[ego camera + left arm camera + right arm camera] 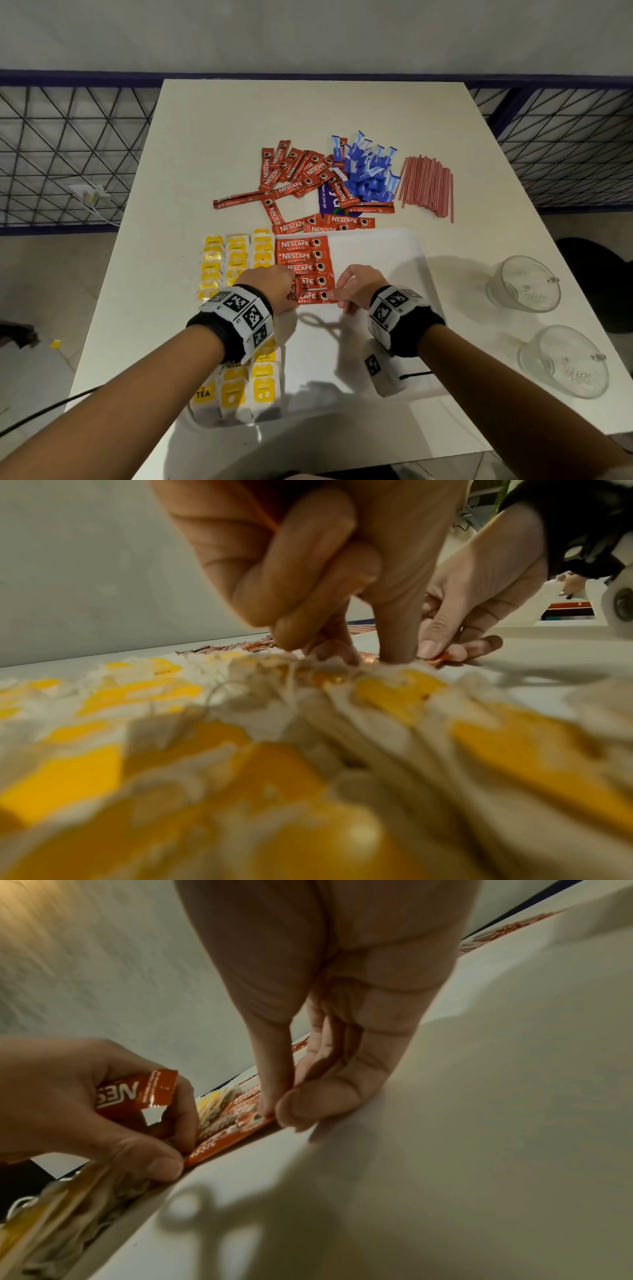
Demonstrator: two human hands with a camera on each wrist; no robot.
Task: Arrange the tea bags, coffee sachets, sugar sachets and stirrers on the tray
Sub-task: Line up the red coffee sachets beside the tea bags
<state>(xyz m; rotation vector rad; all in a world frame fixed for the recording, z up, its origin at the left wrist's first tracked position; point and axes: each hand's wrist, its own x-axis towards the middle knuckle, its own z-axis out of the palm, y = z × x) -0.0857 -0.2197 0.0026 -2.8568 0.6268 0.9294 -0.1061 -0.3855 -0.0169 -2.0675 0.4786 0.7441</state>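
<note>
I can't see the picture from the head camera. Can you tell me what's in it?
Two hands, left hand and right hand, lay a red coffee sachet on a white tray beside yellow tea bags. Behind lie more coffee sachets, blue sugar sachets and red stirrers.

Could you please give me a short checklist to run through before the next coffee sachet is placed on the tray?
1. Nearest Nescafe sachet lies flat in the column: cannot tell; both hands pinch its ends.
2. Right hand grip on that sachet's end: ok, thumb and finger pinch it in the right wrist view.
3. Left hand has sachets ready: ok, it holds another Nescafe sachet.
4. Space on the tray nearer than the column: ok, bare white surface.
5. Tea bags already arranged at the tray's left: ok.
6. Sugar sachets and stirrers on the tray: not ok, both lie on the table beyond it.
</note>
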